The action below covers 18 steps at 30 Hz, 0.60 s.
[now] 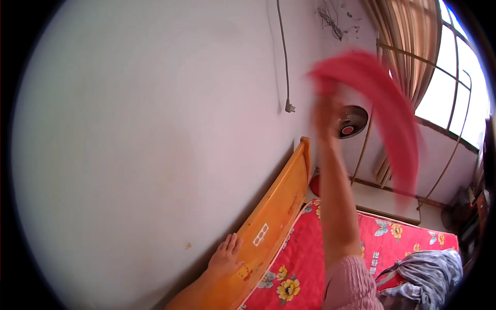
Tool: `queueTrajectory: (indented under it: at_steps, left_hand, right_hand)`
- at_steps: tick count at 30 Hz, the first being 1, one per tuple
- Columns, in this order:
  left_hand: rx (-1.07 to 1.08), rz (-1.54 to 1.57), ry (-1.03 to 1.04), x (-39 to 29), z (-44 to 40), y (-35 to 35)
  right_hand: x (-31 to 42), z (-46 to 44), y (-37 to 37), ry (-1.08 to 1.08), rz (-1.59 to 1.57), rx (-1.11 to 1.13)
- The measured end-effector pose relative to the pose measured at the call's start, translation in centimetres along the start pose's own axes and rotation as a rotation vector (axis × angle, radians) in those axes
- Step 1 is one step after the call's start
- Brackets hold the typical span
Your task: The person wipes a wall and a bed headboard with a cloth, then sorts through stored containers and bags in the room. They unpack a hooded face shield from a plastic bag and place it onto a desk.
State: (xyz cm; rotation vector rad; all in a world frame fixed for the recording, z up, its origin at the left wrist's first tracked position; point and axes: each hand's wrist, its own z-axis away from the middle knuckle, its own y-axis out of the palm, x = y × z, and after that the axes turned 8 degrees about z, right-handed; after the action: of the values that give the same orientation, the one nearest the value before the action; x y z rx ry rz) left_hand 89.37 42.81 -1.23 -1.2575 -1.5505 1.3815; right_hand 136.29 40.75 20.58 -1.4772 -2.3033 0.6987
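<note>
My right hand [327, 113] is raised high and smeared by motion. From its closed fingers a red cloth [395, 121] swings out in an arc to the right, also blurred. Lower left, my left hand [226, 254] lies on the top edge of an orange wooden headboard [281, 204], its fingers stretched out and holding nothing. Beside the headboard is a red mattress [305, 253] printed with yellow flowers.
A crumpled grey-blue cloth [426, 276] lies on the mattress at the lower right. A power plug [290, 107] hangs down the white wall. Behind my right arm are a fan [354, 123], a thin-poled frame [423, 61], a curtain [413, 31] and a barred window [454, 88].
</note>
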Motion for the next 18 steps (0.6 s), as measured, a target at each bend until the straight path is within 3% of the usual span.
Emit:
queueTrajectory:
  at_steps: [1,3,5,7,8,11,12,13,14,16,18]
  left_hand:
    - [-0.002,0.012,0.004,0.0,0.0,0.2]
    - [-0.007,0.043,0.006,0.6,-0.1,0.6]
    - [0.013,0.054,-0.042,0.1,-0.6,0.3]
    - [0.069,0.099,-0.072,0.3,-0.3,-0.2]
    - [0.081,0.102,-0.097,0.4,-0.3,-0.5]
    - [0.096,0.138,-0.129,0.0,-0.8,-0.3]
    - [0.092,0.141,-0.126,0.2,-0.7,0.0]
    - [0.084,0.140,-0.124,0.4,-0.6,0.1]
    - [0.069,0.164,-0.123,0.4,-0.6,0.0]
    - [0.063,0.165,-0.094,0.4,-0.7,-0.3]
    - [0.050,0.157,-0.064,0.5,-0.7,-0.6]
  right_hand:
    - [3.3,2.3,2.4,-0.307,-0.267,0.313]
    - [7.9,10.1,5.1,-0.582,-0.716,0.775]
    - [9.1,18.6,4.8,-0.450,-1.332,1.278]
    - [7.9,24.4,5.2,-0.094,-1.713,1.505]
    - [7.0,25.4,5.5,0.108,-1.833,1.435]
    - [2.3,24.1,4.7,0.667,-2.044,0.601]
    - [0.6,21.5,1.6,0.645,-1.937,0.225]
    - [-1.0,19.2,-0.7,0.668,-1.634,-0.094]
    - [-1.9,16.0,-4.8,0.743,-1.769,-0.346]
    - [-4.5,12.0,-8.8,0.566,-1.421,-0.634]
    - [-3.9,9.5,-10.3,0.633,-1.164,-0.834]
